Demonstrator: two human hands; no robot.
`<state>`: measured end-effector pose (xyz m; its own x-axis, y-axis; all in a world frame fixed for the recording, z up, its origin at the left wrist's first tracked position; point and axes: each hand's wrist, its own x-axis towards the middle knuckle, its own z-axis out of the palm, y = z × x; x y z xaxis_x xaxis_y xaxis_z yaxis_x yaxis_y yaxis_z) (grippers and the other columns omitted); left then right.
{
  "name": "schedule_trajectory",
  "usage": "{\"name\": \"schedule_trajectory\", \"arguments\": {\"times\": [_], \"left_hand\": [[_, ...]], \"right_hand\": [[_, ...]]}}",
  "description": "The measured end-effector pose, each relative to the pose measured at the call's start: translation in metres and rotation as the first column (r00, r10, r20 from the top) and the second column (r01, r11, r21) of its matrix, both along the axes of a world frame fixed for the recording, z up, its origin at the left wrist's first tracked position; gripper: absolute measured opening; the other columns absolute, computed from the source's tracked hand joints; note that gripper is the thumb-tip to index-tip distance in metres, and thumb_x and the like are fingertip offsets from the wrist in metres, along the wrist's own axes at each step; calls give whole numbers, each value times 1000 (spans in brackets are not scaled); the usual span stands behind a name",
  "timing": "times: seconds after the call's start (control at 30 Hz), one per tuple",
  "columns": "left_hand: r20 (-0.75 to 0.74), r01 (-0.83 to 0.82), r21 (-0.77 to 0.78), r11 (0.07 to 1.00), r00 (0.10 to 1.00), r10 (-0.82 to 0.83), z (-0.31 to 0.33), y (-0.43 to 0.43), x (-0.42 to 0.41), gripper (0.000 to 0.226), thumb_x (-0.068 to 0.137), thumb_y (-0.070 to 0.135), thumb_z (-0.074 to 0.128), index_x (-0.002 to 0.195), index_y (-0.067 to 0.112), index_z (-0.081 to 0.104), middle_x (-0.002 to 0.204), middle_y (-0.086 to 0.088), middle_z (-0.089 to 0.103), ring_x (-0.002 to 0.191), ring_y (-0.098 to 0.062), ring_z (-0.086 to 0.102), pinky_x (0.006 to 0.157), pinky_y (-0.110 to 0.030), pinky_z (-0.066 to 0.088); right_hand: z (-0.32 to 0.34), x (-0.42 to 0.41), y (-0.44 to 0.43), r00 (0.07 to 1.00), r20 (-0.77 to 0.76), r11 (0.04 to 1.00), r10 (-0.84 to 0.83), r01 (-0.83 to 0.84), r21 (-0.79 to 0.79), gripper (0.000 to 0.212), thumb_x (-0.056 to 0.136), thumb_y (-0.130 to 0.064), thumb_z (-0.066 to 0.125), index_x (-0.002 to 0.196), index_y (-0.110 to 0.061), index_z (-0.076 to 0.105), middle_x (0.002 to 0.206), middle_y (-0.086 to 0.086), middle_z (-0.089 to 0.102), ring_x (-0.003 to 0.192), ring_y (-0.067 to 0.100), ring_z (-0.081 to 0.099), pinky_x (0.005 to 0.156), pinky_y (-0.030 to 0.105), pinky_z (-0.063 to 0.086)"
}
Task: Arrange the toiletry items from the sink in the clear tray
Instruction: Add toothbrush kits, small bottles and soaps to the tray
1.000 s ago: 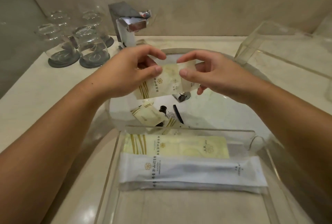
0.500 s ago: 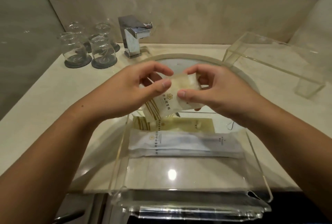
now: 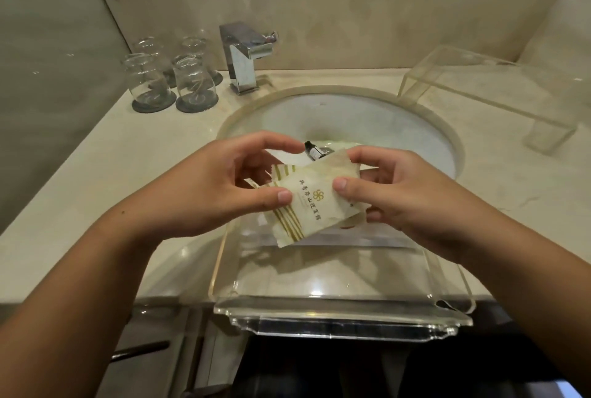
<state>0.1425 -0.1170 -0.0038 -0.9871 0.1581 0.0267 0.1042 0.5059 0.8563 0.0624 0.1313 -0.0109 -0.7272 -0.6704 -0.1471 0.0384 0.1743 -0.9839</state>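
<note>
Both hands hold one cream toiletry packet (image 3: 315,202) with gold stripes and a gold flower logo, tilted, above the far end of the clear tray (image 3: 339,311). My left hand (image 3: 224,186) pinches its left side between thumb and fingers; my right hand (image 3: 396,196) pinches its right side. The tray rests on the counter's front edge, over the near rim of the round sink (image 3: 345,113). A small dark bottle (image 3: 313,151) shows in the sink behind the packet. The packets lying in the tray are mostly hidden by my hands.
A chrome tap (image 3: 244,55) stands behind the sink. Several upturned glasses (image 3: 172,81) on dark coasters sit at the back left. A clear acrylic riser (image 3: 489,94) stands on the counter to the right. The counter's front edge drops off below the tray.
Both hands have brought the packet from over the sink toward me and lower, to just above the tray's far end. The view has pulled back and tilted up.
</note>
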Motion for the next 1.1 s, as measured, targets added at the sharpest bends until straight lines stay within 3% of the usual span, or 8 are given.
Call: {"name": "schedule_trajectory", "arguments": {"times": [0.13, 0.23, 0.33, 0.43, 0.57, 0.7, 0.8, 1.1], "left_hand": [[17, -2, -117, 993, 1000, 5, -2, 0, 9, 32, 83, 42, 75, 115, 40, 71, 93, 2, 75, 82, -21, 70, 76, -46, 59], [53, 11, -178, 984, 999, -2, -1, -3, 17, 27, 83, 45, 74, 108, 38, 73, 89, 5, 77, 75, -14, 68, 67, -27, 54], [93, 33, -250, 968, 996, -10, 1, -7, 22, 25, 82, 45, 74, 105, 37, 74, 86, 13, 78, 73, -6, 67, 63, -12, 47], [119, 46, -318, 947, 993, -8, 2, -11, 27, 23, 80, 46, 75, 103, 40, 76, 86, 17, 75, 75, 1, 66, 61, -8, 44], [125, 94, -444, 891, 991, -42, -1, -15, 30, 22, 80, 55, 72, 100, 47, 75, 98, 27, 68, 89, 1, 60, 67, -9, 43], [49, 67, -535, 842, 998, -48, -8, -17, 32, 32, 77, 65, 67, 108, 54, 69, 105, 33, 58, 102, 5, 54, 74, -8, 42], [-31, 41, -542, 840, 997, -69, -11, -16, 35, 35, 77, 65, 65, 111, 56, 64, 107, 31, 59, 106, 3, 53, 76, -7, 41], [-73, 49, -575, 816, 991, -111, -23, -10, 37, 31, 80, 62, 63, 108, 51, 70, 103, 27, 64, 102, 0, 55, 77, -16, 43]], "right_hand": [[-5, 10, 1, 985, -166, 994, 43, -26, 104, 18, 97, -17, 64, 110, -23, 74, 96, 4, 79, 84, 36, 72, 69, 39, 61], [-7, 15, -1, 933, -353, 977, 74, 4, 214, 17, 92, -23, 69, 106, -29, 76, 91, -6, 76, 70, 22, 70, 64, 35, 58], [-7, 22, -4, 857, -500, 934, 126, 67, 351, 26, 84, -35, 74, 109, -42, 73, 88, -15, 69, 75, 4, 66, 70, 17, 52], [-8, 32, -9, 822, -536, 912, 191, 53, 407, 28, 83, -39, 74, 110, -45, 68, 91, -19, 64, 81, 0, 65, 71, 11, 48], [-14, 38, -15, 779, -573, 895, 253, 37, 445, 22, 84, -40, 73, 106, -43, 69, 96, -20, 66, 80, 0, 65, 72, 11, 48], [-20, 41, -18, 716, -633, 873, 294, 69, 483, 27, 86, -41, 72, 112, -39, 70, 99, -19, 58, 75, 2, 61, 76, 19, 49], [-20, 44, -14, 696, -647, 866, 312, 71, 494, 31, 86, -42, 70, 117, -40, 67, 99, -20, 52, 79, -4, 54, 76, 17, 44], [-23, 55, -12, 690, -648, 861, 322, 72, 504, 30, 85, -45, 70, 112, -42, 60, 97, -20, 51, 86, -1, 56, 81, 30, 53]]}}
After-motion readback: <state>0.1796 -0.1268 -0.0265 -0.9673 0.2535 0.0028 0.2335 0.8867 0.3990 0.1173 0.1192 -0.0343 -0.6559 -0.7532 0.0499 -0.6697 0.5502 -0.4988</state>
